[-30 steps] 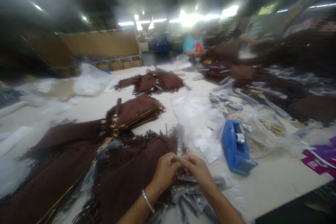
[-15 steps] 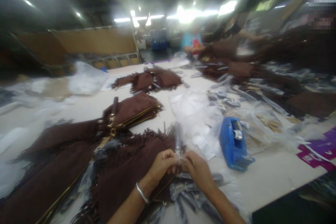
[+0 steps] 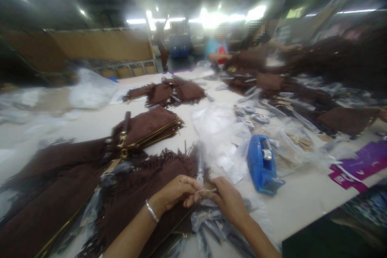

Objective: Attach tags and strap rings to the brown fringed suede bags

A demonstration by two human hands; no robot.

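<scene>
A thin pale string [image 3: 207, 191] stretches between my hands, its ends pinched in the fingers. My left hand [image 3: 179, 193], with a silver bangle at the wrist, is closed on one side of it. My right hand [image 3: 228, 199] is closed on the other side, and its fingertips are partly hidden. Under both hands lies a dark brown fringed bag [image 3: 142, 201]. A plastic-wrapped strap [image 3: 200, 161] stands out just beyond my fingers. Several more wrapped straps [image 3: 211, 225] lie below my right hand.
A blue tape dispenser [image 3: 261, 169] stands to the right, beside crumpled clear plastic [image 3: 216, 129]. Stacked brown bags [image 3: 151, 125] lie to the left and farther back. Purple printed material [image 3: 359, 165] lies near the table's right edge. People work at the far end.
My hands have drawn slightly apart, and the string now shows between them. The view has swung a little, so the table's things appear farther left.
</scene>
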